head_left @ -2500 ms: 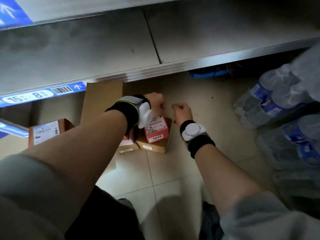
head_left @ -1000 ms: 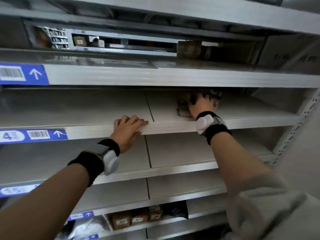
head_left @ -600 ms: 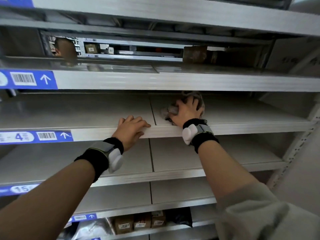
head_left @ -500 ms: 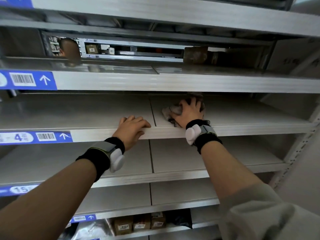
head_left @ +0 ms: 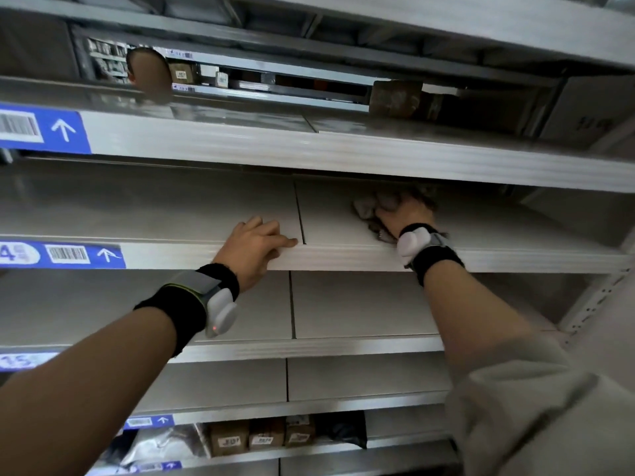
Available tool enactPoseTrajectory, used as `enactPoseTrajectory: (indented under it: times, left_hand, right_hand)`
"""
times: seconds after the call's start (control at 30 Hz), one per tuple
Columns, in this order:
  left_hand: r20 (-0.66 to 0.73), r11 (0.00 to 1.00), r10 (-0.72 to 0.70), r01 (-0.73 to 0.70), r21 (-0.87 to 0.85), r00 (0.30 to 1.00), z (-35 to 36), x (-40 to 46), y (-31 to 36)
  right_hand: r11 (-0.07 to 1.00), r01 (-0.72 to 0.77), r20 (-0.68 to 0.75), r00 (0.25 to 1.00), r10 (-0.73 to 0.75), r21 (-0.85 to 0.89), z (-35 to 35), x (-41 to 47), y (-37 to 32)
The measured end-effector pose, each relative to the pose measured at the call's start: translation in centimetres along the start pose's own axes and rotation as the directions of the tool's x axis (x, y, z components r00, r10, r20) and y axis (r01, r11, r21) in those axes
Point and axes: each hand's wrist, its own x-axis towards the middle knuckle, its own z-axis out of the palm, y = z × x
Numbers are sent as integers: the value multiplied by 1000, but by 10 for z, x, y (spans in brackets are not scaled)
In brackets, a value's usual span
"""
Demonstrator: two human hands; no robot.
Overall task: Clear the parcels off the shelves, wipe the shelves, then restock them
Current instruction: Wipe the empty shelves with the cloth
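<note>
Grey rag (head_left: 369,209) bunched under the gripping right hand (head_left: 400,218) on the bare shelf (head_left: 154,214) right of the seam, left hand (head_left: 252,250) flat, fingers (head_left: 281,241) relaxed over the front edge, parcels (head_left: 261,436) way down low.

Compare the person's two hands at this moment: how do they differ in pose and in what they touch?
The left hand rests on the shelf front edge and holds nothing; the right hand reaches further in and holds a grey cloth on the shelf. The left fingers lie fairly straight; the right ones curl. Both wear black wristbands and touch the same shelf.
</note>
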Motion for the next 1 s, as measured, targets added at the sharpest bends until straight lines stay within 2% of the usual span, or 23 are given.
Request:
enactPoseTrajectory:
  times: [0.07,0.17,0.27,0.33,0.43,0.53,0.6,0.67,0.7,0.77,0.83,0.93,1.0]
  left_hand:
    - [-7,1000,3,-3,-12,1000,2,-2,0]
    - [-22,999,7,-8,-43,1000,3,-2,-6]
    - [5,998,43,-42,-53,999,-1,-2,-8]
    - [21,997,56,-55,-52,998,-4,-3,-8]
    - [5,997,48,-47,-57,999,-5,-6,-5]
    - [3,998,24,-24,-67,1000,-3,-5,-4]
    - [6,997,14,-13,-73,1000,-2,-3,-3]
    - [-14,996,-1,0,-86,1000,0,-3,-1]
    - [-14,996,-7,5,-90,1000,1,-4,-2]
    - [-35,993,-8,4,-114,999,1,-4,-1]
    - [-47,993,13,-18,-118,999,0,-4,-4]
    - [-25,996,42,-44,-83,999,-3,-4,-6]
    - [20,997,48,-47,-56,999,-5,-4,-9]
  right_hand:
    - [990,143,88,986,-142,-3,28,-13,-50]
    - [937,347,181,920,-348,40,59,-44,-115]
    - [909,417,193,892,-409,1,50,-50,-113]
    - [929,365,190,918,-348,-60,30,-40,-82]
    - [969,209,121,973,-194,-132,-10,-27,-14]
    - [993,-18,28,999,21,-116,-35,-10,36]
    - [987,-121,-13,993,121,-105,-24,10,52]
    - [984,-56,-49,998,48,-167,-6,14,38]
    - [989,23,-30,999,-28,-146,7,6,17]
    - [972,207,104,975,-196,-110,23,-20,-42]
    - [932,361,222,913,-342,-46,36,-49,-104]
    - [883,468,270,846,-460,36,47,-69,-136]
    - [891,453,265,857,-442,22,38,-68,-119]
